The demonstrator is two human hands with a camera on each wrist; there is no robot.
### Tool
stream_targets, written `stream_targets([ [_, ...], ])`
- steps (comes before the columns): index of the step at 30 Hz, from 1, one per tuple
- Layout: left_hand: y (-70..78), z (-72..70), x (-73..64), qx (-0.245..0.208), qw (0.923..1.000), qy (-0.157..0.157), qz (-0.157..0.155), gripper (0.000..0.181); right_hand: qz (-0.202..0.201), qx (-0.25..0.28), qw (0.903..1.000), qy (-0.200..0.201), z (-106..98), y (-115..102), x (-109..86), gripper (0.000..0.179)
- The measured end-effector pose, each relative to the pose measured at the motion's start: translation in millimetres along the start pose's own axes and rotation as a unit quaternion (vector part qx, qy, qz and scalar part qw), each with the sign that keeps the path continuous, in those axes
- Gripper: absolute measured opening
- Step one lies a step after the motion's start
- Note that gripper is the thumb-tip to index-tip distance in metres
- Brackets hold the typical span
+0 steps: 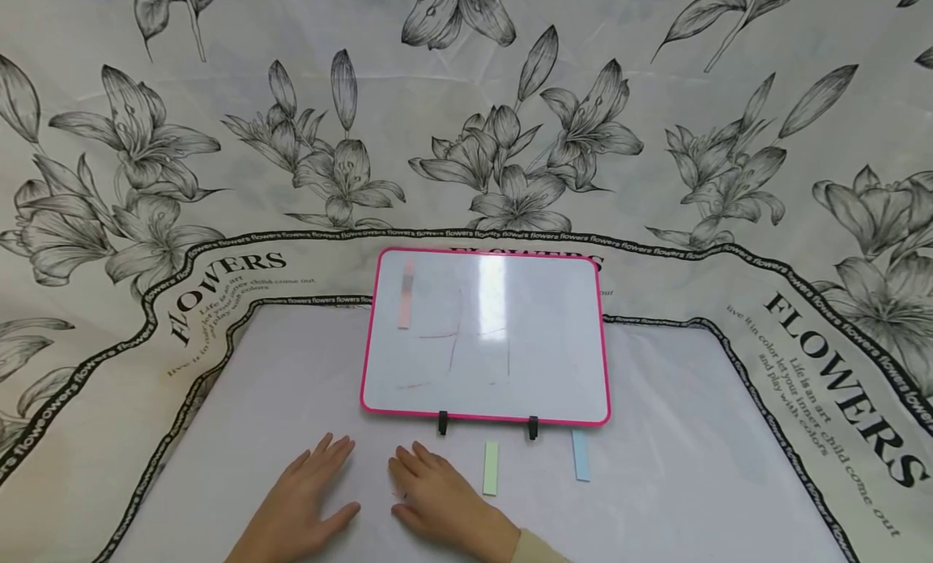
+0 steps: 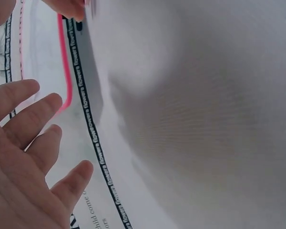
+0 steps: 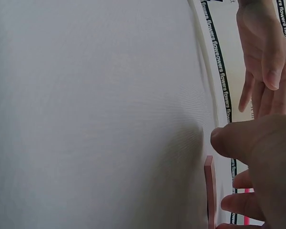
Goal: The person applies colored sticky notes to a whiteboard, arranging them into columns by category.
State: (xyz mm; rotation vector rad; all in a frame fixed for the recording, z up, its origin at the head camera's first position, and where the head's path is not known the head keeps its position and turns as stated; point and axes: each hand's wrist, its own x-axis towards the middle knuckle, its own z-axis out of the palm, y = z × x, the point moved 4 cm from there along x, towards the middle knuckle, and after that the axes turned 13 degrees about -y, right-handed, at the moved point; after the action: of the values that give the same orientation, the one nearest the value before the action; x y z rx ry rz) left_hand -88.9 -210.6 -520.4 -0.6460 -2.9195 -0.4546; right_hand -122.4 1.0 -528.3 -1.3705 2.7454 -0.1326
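Note:
My left hand (image 1: 302, 506) is at the table's front left, fingers spread and holding nothing; the left wrist view also shows those loose fingers (image 2: 31, 124). Just right of it, my right hand (image 1: 445, 498) reaches over the tabletop with fingers extended and thumb apart. A reddish strip (image 3: 210, 186) lies beside the right fingers in the right wrist view; in the head view that hand mostly hides it. Further right lie a pale green strip (image 1: 491, 468) and a light blue strip (image 1: 581, 456). Behind the hands stands a pink-framed whiteboard (image 1: 554, 352).
Two black feet (image 1: 533, 428) support the board's lower edge. On its face are a pink strip (image 1: 404, 304) with a grey patch and thin red marks (image 1: 437, 335). A white cloth (image 1: 692, 449) with a lettered border covers the table; flower-printed fabric (image 1: 466, 142) hangs behind.

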Motion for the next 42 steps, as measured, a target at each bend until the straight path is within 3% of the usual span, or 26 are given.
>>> stream_targets([
  [9,8.1,-6.5,1.3,-0.002,0.9994,-0.025,-0.022,0.077,0.004,-0.028,0.9987,0.042,2,-3,0.3,0.044],
  [20,14.5,-4.1,1.9,-0.015,0.9997,-0.020,0.001,0.078,0.015,-0.026,0.9980,0.056,1,-1,2.6,0.038],
  [26,15.8,-4.3,2.8,-0.006,0.9996,0.006,0.027,0.079,0.021,-0.034,0.9970,0.067,0,-1,3.3,0.038],
  [38,15.1,-4.7,4.6,-0.004,0.9996,-0.009,0.025,0.076,0.015,-0.024,0.9978,0.061,-1,0,6.0,0.039],
  [42,15.6,-5.8,4.9,0.002,0.9994,-0.005,0.033,0.076,0.007,-0.005,0.9992,0.040,-2,2,5.8,0.034],
])
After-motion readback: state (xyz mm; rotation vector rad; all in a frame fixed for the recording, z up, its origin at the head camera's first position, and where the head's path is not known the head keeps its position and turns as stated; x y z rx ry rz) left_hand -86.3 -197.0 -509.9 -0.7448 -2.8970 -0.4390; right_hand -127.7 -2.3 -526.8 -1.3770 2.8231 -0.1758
